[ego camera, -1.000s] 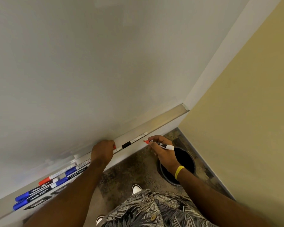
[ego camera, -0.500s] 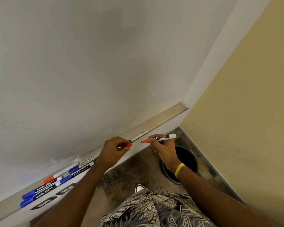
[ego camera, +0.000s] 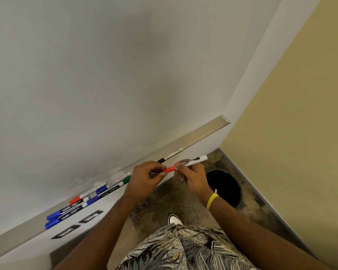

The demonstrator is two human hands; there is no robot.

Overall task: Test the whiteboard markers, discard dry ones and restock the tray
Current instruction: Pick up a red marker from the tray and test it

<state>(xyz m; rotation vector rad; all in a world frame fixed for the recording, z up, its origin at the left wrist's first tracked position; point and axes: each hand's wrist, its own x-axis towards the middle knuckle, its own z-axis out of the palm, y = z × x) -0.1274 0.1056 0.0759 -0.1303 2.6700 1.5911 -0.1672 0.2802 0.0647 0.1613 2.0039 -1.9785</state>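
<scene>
Where hands meet: red cap point(ego camera: 169, 169) on marker point(ego camera: 193, 161) tip, I think.
Left hand point(ego camera: 144, 178): pinches red cap.
Right hand point(ego camera: 193, 177): grips marker.

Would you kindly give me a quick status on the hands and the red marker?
Status: left hand pinches red cap; right hand holds marker. Cap at marker's tip, seating unclear. Black bin on floor under right hand, nothing blocking.

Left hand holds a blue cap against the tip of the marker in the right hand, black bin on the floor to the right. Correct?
Not quite. The head view shows the cap is red, not blue. The rest holds: the left hand holds it against the tip of the marker in the right hand, with the black bin on the floor to the right.
</scene>
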